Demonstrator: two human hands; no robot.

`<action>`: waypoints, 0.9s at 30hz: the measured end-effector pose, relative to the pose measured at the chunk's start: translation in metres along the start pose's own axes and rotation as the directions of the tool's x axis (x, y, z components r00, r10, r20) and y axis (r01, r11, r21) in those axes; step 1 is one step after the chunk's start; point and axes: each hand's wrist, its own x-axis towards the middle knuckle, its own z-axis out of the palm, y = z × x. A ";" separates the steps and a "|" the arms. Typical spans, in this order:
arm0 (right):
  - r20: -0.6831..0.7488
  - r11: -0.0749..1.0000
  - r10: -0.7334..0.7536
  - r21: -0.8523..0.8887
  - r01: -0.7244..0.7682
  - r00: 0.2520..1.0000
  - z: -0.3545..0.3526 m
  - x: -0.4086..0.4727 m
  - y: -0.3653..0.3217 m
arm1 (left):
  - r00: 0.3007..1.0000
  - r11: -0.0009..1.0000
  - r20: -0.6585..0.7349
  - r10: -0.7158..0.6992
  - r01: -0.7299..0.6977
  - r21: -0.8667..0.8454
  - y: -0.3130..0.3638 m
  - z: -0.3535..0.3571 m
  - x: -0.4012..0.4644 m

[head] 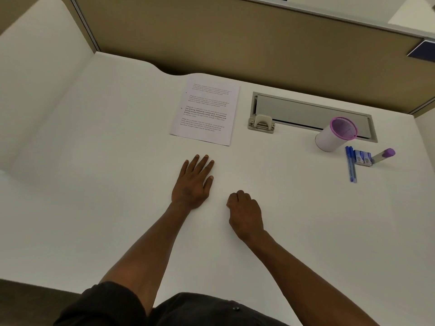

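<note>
Hands at rest on a white table [94, 184], with a printed sheet [205, 111] as the nearest thing to them. The left hand [191, 184] lies palm down, fingers straight and slightly spread, holding nothing; its fingertips point up and a little to the right, toward the sheet's near short edge, and stop just short of it without touching. The right hand [246, 214] sits nearer the person and to the right, knuckles up, fingers curled under; nothing shows in its grasp. The sheet lies flat, directly beyond the left hand, its long axis running away from the person and leaning slightly to the right, so that its near right corner is the part closest to the right hand. The left hand is judged the nearer of the two: a short forward slide would bring its fingers onto the near edge, whereas the right hand would have to travel forward and across. Well apart on the right stand a purple-rimmed cup [334, 135] and, just in front of it, blue pens [350, 164], both out of either hand's present reach.
</note>
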 end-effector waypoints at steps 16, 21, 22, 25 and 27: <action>0.533 -0.125 0.351 0.842 -0.525 0.770 -0.044 -0.019 0.047 | 1.000 1.000 0.005 -0.005 0.005 -0.012 0.002 -0.003 0.000; 0.573 -0.437 0.249 0.786 -0.437 0.781 -0.054 -0.025 0.055 | 1.000 1.000 0.027 -0.007 0.007 -0.006 0.004 -0.003 0.000; 0.571 -0.469 0.237 0.776 -0.422 0.786 -0.057 -0.026 0.059 | 1.000 1.000 0.029 -0.005 0.005 -0.003 0.005 -0.003 0.000; 0.556 -0.536 0.220 0.755 -0.377 0.802 -0.064 -0.027 0.073 | 0.999 1.000 0.041 -0.023 0.024 -0.010 0.011 -0.003 0.000; 0.541 -0.570 0.221 0.747 -0.342 0.812 -0.069 -0.026 0.085 | 0.995 0.996 0.064 -0.082 0.084 -0.022 0.021 -0.002 -0.001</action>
